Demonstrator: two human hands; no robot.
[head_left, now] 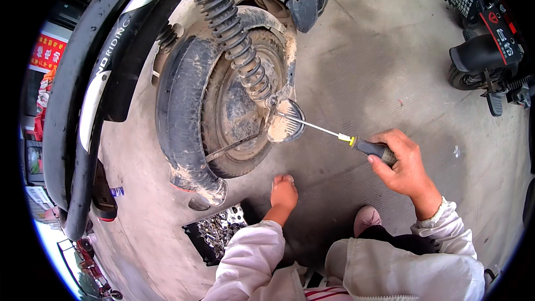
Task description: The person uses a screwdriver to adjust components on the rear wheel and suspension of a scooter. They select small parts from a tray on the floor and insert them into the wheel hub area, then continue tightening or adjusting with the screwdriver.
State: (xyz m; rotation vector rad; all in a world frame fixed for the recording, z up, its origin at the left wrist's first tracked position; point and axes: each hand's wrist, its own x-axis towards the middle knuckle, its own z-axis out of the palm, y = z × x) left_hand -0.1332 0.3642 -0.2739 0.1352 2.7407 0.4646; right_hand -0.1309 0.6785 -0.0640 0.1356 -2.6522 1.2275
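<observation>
Currently, the right hand (402, 161) grips the screwdriver (345, 137), shaft pointing up-left to the dusty cover (283, 129). The left hand (284, 192) — curled, any contents hidden — appears nearer the cover, below it.

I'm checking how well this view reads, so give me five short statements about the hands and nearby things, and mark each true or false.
1. The bare right hand grips a dark-handled screwdriver with a yellow collar and thin metal shaft. True.
2. The bare left hand holds a second screwdriver. False: no screwdriver shows in it.
3. In this view, the screwdriver's tip overlaps the rounded, slotted, mud-coated cover. True.
4. The black tray of loose metal parts lies to the right of the left hand. False: it lies to the left.
5. A dark coil-spring shock absorber stands beside the dirty, dark-tyred wheel. True.
</observation>
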